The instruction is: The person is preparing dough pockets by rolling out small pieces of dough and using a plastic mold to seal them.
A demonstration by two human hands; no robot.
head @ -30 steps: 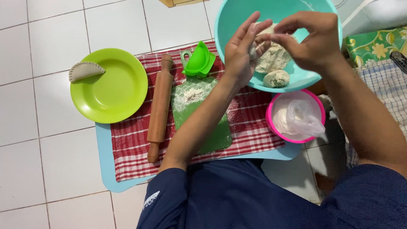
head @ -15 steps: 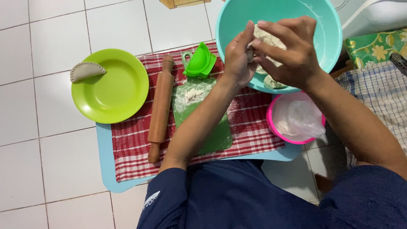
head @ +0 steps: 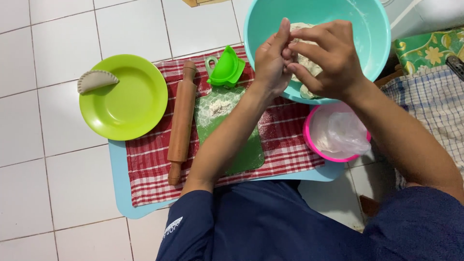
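Note:
My left hand (head: 270,60) and my right hand (head: 325,58) meet over the front rim of a turquoise bowl (head: 372,34). Between their fingertips they pinch a piece of pale dough (head: 305,62) that is part of the lump lying in the bowl. A small dough ball rests lower in the bowl, partly hidden by my right hand. Under my left forearm lies a floured green cutting mat (head: 217,113), and a green dumpling press (head: 226,67) sits folded at its far end.
A wooden rolling pin (head: 181,121) lies on a red checked cloth (head: 150,169) over a light blue tray (head: 118,186). A lime plate (head: 128,104) holds one crimped dumpling (head: 95,80). A pink bowl (head: 309,140) contains a plastic bag. Fabrics lie at right on white floor tiles.
Both hands have drawn toward me from over the bowl's middle to its front rim, still working the dough; the view has shifted slightly.

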